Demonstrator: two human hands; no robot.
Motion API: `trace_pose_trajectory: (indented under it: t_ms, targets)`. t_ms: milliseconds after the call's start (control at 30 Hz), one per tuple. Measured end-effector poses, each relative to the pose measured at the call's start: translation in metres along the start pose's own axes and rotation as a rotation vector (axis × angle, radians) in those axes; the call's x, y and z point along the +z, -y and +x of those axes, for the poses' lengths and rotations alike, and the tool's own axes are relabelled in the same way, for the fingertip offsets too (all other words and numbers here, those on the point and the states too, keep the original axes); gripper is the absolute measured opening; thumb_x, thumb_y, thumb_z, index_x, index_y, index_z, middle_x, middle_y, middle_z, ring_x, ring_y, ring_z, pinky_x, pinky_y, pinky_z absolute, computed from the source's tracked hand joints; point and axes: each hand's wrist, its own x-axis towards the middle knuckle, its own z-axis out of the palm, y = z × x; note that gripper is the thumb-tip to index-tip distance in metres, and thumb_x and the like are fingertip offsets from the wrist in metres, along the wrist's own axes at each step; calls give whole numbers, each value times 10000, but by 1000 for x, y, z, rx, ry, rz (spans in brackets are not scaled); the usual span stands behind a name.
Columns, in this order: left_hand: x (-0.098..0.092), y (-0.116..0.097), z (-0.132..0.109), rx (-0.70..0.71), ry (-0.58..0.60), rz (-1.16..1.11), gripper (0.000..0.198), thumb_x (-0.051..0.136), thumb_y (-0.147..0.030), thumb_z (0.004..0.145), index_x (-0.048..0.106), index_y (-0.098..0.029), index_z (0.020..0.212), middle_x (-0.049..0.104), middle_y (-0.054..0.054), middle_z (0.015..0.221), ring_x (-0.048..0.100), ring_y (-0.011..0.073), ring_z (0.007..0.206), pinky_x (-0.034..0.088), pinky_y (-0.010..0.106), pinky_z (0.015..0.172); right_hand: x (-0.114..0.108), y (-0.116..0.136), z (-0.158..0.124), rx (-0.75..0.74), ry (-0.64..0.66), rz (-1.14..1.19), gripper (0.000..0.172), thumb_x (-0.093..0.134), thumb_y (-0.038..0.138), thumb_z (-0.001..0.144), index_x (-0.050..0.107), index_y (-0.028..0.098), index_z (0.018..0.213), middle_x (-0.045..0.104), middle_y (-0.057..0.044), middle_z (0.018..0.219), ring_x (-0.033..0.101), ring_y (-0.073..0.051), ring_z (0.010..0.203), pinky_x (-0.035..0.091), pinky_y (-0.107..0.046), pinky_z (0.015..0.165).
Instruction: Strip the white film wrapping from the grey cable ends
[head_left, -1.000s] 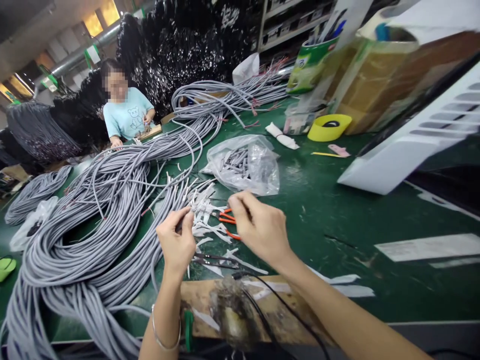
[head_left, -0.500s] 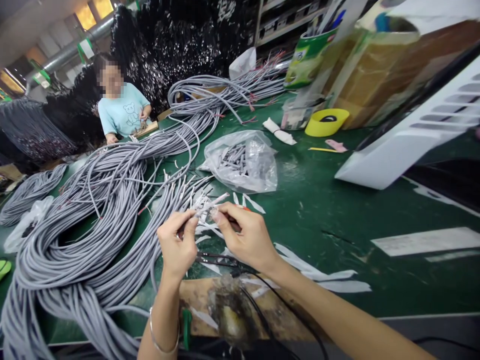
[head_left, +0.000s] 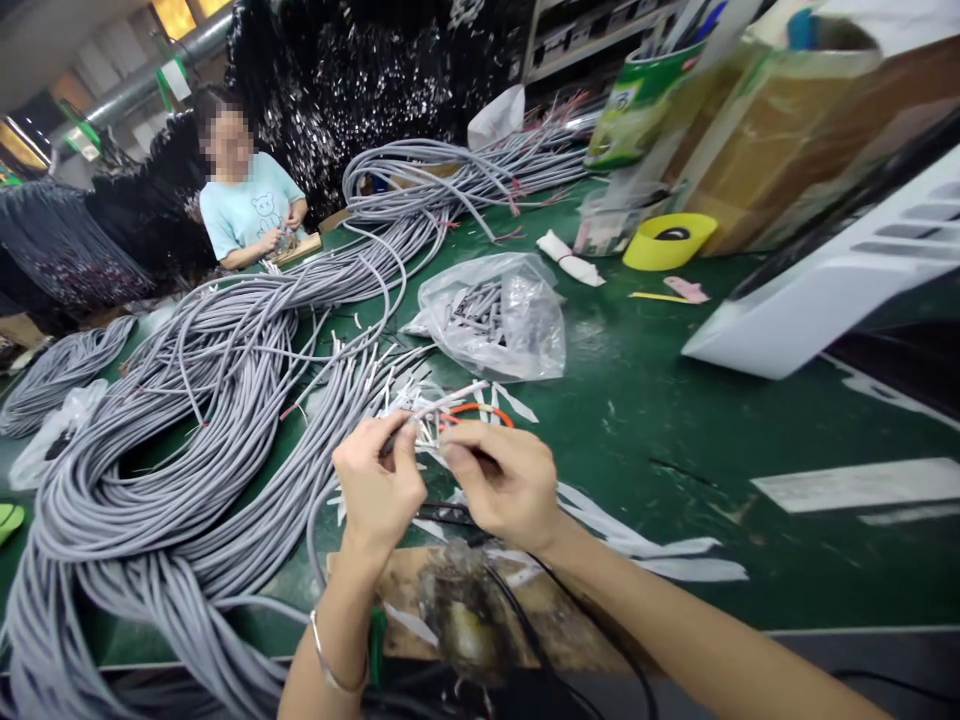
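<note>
My left hand (head_left: 379,485) is closed, thumb against fingers, on a grey cable (head_left: 450,400) whose pale end slants up to the right. Close beside it, my right hand (head_left: 506,480) makes a pinch at thin whitish wires (head_left: 427,430) between the two hands. What exactly sits in the right fingertips is hidden. An orange loop (head_left: 487,408) shows just beyond the right fingers. Under the hands lies a dark tool (head_left: 446,512), partly covered. Nearer to me a wooden board (head_left: 547,620) carries a grimy, lumpy device (head_left: 469,620).
A large bundle of grey cables (head_left: 172,480) fills the left side. Beyond my hands lies a clear bag of short grey pieces (head_left: 480,315). White strips (head_left: 645,545) lie at right, near a yellow tape roll (head_left: 667,243). Across the table sits a person (head_left: 251,205).
Both hands have shifted slightly right and the right hand has turned, its fingers more curled. More of the orange loop shows. The person across has brought both hands together.
</note>
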Motion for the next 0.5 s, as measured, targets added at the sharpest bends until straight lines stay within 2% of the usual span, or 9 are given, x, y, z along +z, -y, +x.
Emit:
trace_pose_trajectory:
  t_ms: [67, 100, 133, 200, 267, 333, 400, 500]
  targets:
    - [0, 12, 6, -90, -114, 94, 177, 529, -182, 777, 687, -104, 787, 678, 90, 712, 608, 159, 621, 468, 258, 614, 2, 9, -4, -239, 43, 67, 184, 409, 137, 824, 472, 204, 664, 461, 51, 466, 362, -77, 400, 281, -232, 426]
    - [-1, 18, 9, -140, -144, 94, 171, 543, -191, 771, 688, -102, 783, 687, 99, 729, 626, 172, 651, 479, 268, 642, 3, 11, -6, -277, 58, 103, 189, 407, 157, 830, 470, 208, 659, 444, 57, 450, 350, -80, 393, 273, -238, 425]
    - [-3, 22, 10, -171, -163, 69, 170, 553, -203, 769, 688, -102, 785, 691, 101, 738, 635, 176, 667, 486, 270, 654, 4, 12, -6, -225, 53, 122, 181, 426, 184, 829, 472, 210, 656, 424, 64, 440, 333, -78, 384, 263, -237, 415]
    - [-5, 24, 10, -159, -168, 14, 174, 556, -223, 778, 688, -113, 806, 691, 86, 741, 631, 163, 657, 487, 254, 633, 7, 7, -4, 126, -27, 120, 136, 536, 245, 779, 477, 208, 663, 379, 81, 440, 297, -65, 372, 242, -218, 380]
    - [-5, 19, 5, -91, -147, -3, 163, 559, -218, 782, 689, -127, 818, 682, 65, 720, 606, 139, 611, 472, 235, 589, 10, -3, 1, 524, -106, 172, 209, 650, 329, 678, 485, 203, 690, 309, 106, 436, 251, -54, 363, 208, -203, 345]
    - [-3, 10, -1, -18, -118, 2, 151, 561, -193, 781, 691, -131, 824, 676, 56, 713, 577, 122, 578, 452, 223, 559, 13, -13, 6, 739, -100, 294, 306, 694, 405, 602, 513, 187, 716, 307, 110, 431, 268, -55, 367, 219, -197, 338]
    - [-1, 2, -5, 31, -94, 5, 148, 560, -175, 779, 692, -130, 830, 674, 54, 712, 554, 112, 557, 439, 220, 547, 15, -20, 9, 804, -93, 387, 323, 690, 435, 594, 547, 168, 704, 420, 73, 453, 364, -68, 389, 302, -202, 361]
    - [3, -1, -7, 30, -64, -23, 140, 568, -183, 774, 693, -139, 820, 670, 45, 692, 541, 108, 535, 436, 224, 548, 15, -18, 8, 725, -163, 343, 238, 632, 393, 677, 573, 163, 660, 567, 9, 531, 496, -94, 437, 408, -215, 428]
